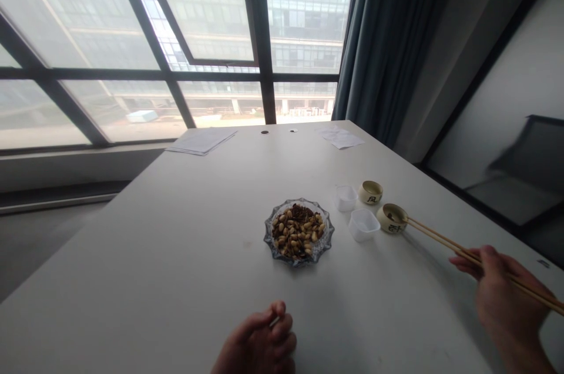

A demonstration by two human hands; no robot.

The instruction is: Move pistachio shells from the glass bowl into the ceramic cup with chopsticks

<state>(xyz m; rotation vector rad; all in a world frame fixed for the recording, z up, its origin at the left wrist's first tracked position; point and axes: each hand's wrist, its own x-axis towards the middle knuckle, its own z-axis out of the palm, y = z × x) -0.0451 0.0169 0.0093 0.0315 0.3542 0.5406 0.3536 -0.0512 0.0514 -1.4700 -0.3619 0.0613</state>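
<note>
The nearer cup (388, 226) stood at ten o'clock from the right hand (509, 292), gripping chopsticks (434, 235); the left hand (264, 339) curled narrow.

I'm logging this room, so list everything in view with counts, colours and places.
Table: 1, white, centre
Glass bowl: 1, clear grey, on table
Nuts: many, tan and brown, in bowl
Plastic tubs: 2, translucent, right of bowl
Cups: 2, cream with dark characters, beside tubs
Chopsticks: 2, tan, tips at nearer cup
Papers: count unclear, white, far left and far right of table
Disc: 1, dark, far edge
Window: 1, dark-framed, beyond table
Building: 1, pale, outside
Curtain: 1, dark blue, right of window
Chair: 1, dark, far right
Left hand: 1, bare, bottom centre
Right hand: 1, bare, lower right, holding chopsticks
</note>
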